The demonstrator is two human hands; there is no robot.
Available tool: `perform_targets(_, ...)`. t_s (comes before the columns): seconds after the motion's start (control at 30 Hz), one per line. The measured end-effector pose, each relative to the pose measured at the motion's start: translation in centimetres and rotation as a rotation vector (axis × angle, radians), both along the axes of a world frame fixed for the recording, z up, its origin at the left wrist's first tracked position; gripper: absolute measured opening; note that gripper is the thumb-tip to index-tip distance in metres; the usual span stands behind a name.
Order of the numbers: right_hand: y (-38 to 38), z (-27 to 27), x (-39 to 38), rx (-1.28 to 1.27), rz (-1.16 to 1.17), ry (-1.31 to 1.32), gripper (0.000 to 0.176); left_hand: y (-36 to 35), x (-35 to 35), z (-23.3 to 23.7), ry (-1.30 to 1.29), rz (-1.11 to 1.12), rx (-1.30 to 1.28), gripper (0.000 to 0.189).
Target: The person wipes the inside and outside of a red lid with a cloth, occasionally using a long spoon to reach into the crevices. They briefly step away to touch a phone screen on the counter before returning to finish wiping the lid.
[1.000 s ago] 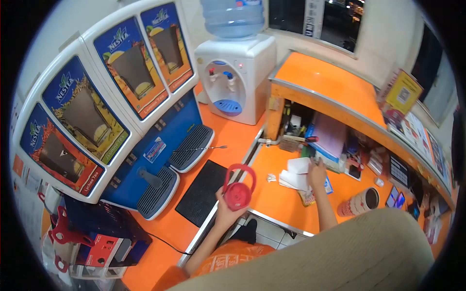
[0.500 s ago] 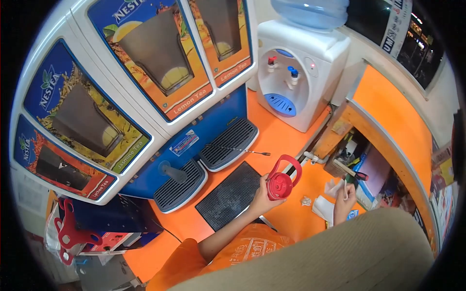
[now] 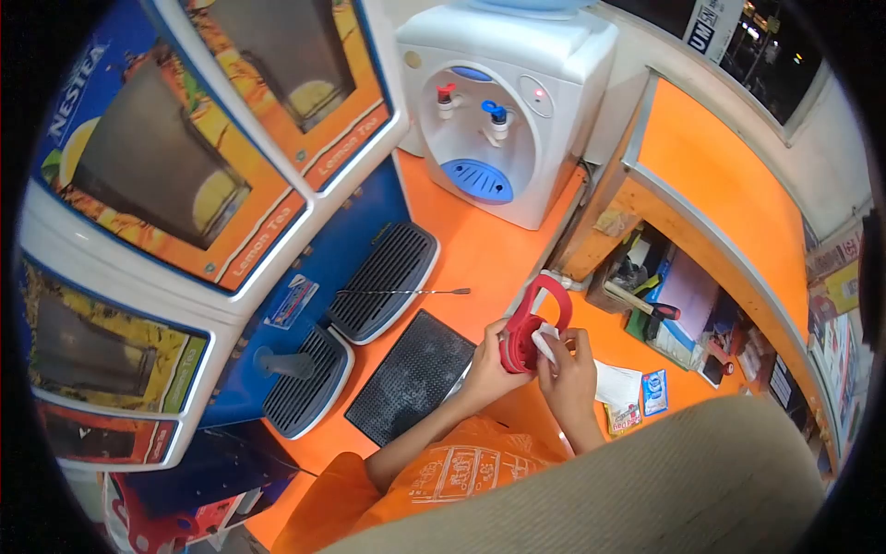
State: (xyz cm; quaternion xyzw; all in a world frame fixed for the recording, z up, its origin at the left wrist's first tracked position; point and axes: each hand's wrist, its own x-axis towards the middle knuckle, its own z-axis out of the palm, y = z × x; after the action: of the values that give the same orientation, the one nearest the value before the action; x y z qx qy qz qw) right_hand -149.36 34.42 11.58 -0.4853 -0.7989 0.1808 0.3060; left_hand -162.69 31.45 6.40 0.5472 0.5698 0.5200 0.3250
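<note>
Fabric [image 3: 628, 489], beige and ribbed, curves across the nearest edge, below the fingers; what it belongs to cannot be told. Just past it shows an orange shirt [image 3: 471, 466], beside the bare left forearm [image 3: 425, 436]. The left hand [image 3: 494, 363] is partly closed, thumb and fingers curled round the side of a red lid [image 3: 514, 347]. The right hand [image 3: 570, 379], fingers bent in a pinch, has a white tissue [image 3: 546, 343] at the lid's hollow side; how far in it reaches cannot be told. The lid sits between both hands, tilted with its hollow toward the right fingers, apparently to give them access. Its loop [image 3: 524, 302] stands up, which seems to keep it out of their way.

To the right of the right fingers, handily near, lie white paper [image 3: 618, 382], a blue sachet [image 3: 655, 391] and a yellow sachet [image 3: 624, 418], close together on the orange counter [image 3: 604, 332]. Left of the left fingers is a black mat [image 3: 415, 374], its bumpy surface probably meant to catch drips. Beyond the fingers, a long spoon [image 3: 415, 293] lies across a slatted tray [image 3: 388, 268], perhaps parked there to drain, under a tea machine [image 3: 198, 286]. Farther right, a shelf [image 3: 729, 175] is packed with small goods. Farthest ahead of the fingertips stands a white water cooler [image 3: 563, 148], its red tap [image 3: 447, 95] and blue tap [image 3: 496, 115] facing the counter.
</note>
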Motion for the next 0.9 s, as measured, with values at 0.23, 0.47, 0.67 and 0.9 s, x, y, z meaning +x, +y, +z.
perform_targets(0.23,-0.9,-0.6,0.7,0.025,0.143,-0.041,0.037,-0.3,0.5,-0.2,-0.044,0.101,0.072,0.080)
perform_targets(0.47,0.1,-1.3,-0.8,0.177,0.134,0.034,0.040,-0.5,1.2,-1.1,-0.009,0.079,0.264,0.078)
perform_targets(0.67,-0.5,-0.2,-2.4,0.139,-0.010,-0.236,0.037,-0.3,1.2,-1.8,-0.103,0.161,0.200,0.079)
perform_targets(0.9,-1.5,0.6,-2.8,0.051,-0.067,-0.314,0.033,-1.1,1.6,-3.1,-0.076,0.170,0.218,0.073)
